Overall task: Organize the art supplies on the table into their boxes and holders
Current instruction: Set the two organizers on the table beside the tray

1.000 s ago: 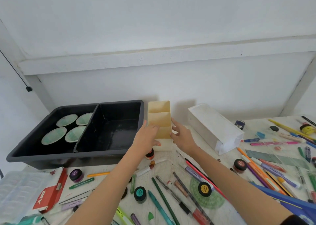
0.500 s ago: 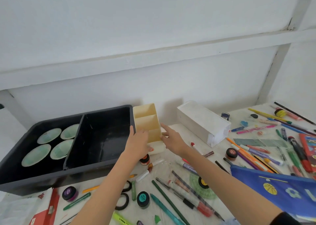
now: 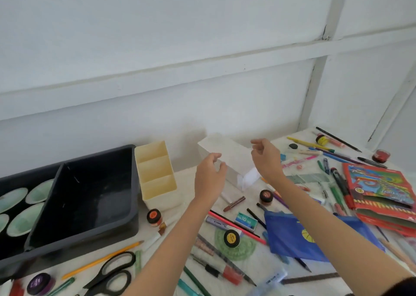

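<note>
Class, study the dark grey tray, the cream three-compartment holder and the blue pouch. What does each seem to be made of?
Dark grey tray: likely moulded plastic, semi-gloss; rounded rim, soft glare.
Cream holder: likely matte plastic; thin even walls and dividers.
Blue pouch: probably woven fabric or nylon; it lies limp and creased.

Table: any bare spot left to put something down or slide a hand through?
Bare tabletop shows between the cream holder and the white box. The right compartment of the dark tray holds nothing. In front and to the right it is crowded: pens, paint pots, a blue pouch, a crayon pack.
</note>
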Demonstrator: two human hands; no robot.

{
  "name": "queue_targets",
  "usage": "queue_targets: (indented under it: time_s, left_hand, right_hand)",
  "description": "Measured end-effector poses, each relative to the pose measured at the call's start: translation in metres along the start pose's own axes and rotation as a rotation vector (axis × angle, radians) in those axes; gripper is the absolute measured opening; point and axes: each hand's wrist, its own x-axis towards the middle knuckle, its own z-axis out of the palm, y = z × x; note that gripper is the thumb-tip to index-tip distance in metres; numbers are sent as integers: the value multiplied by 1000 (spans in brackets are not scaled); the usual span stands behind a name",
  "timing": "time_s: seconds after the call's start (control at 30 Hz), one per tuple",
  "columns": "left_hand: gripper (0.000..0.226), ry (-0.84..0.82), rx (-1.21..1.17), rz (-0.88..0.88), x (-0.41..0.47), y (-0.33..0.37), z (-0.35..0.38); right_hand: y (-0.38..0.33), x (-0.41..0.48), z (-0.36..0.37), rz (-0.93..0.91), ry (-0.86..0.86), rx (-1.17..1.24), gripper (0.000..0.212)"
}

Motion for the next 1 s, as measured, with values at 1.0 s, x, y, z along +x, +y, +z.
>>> queue_targets:
  time_s: [1.0]
  left_hand:
    - [26, 415, -116, -86, 57, -12, 28]
  right_hand:
    - [0, -10, 16, -470, -93, -64, 22]
